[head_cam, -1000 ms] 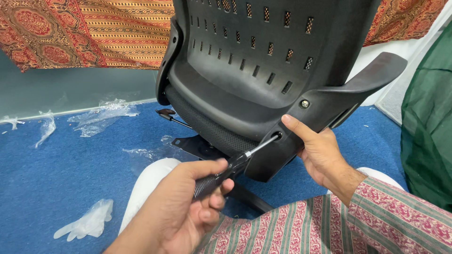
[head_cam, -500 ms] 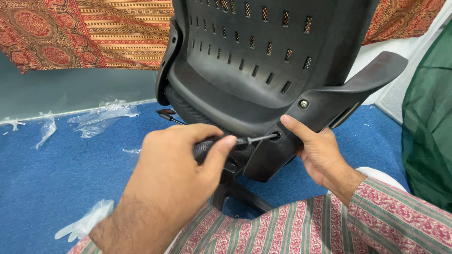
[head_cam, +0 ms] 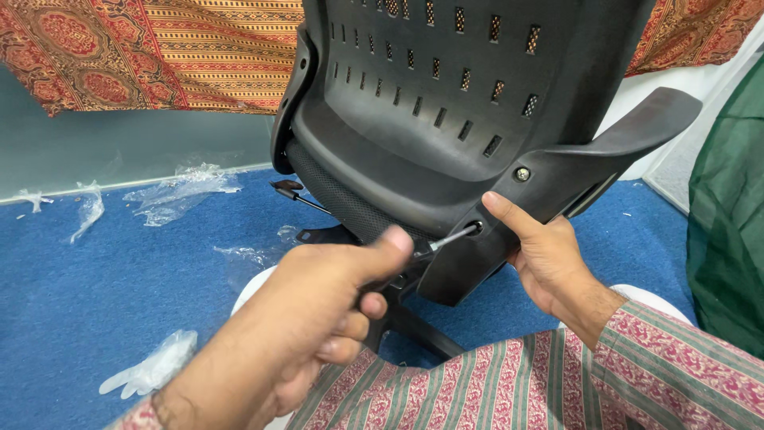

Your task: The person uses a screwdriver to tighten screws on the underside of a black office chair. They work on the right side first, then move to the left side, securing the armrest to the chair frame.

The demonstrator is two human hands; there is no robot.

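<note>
A black office chair stands in front of me with its slotted plastic back facing me. My left hand is closed around the dark handle of a screwdriver. Its metal tip sits in a hole at the base of the chair's right armrest. My right hand grips the lower armrest bracket beside that hole, thumb pointing at the tip. A silver bolt shows in the bracket just above.
Blue carpet covers the floor, littered with clear plastic wrapping and a plastic glove. A patterned red-orange cloth hangs behind. A dark green fabric mass stands at right. The chair's lever sticks out left.
My left hand has rotated on the screwdriver handle, going from palm-up to over the handle and back toward me. The tip stays in the hole. My right hand has not moved.
</note>
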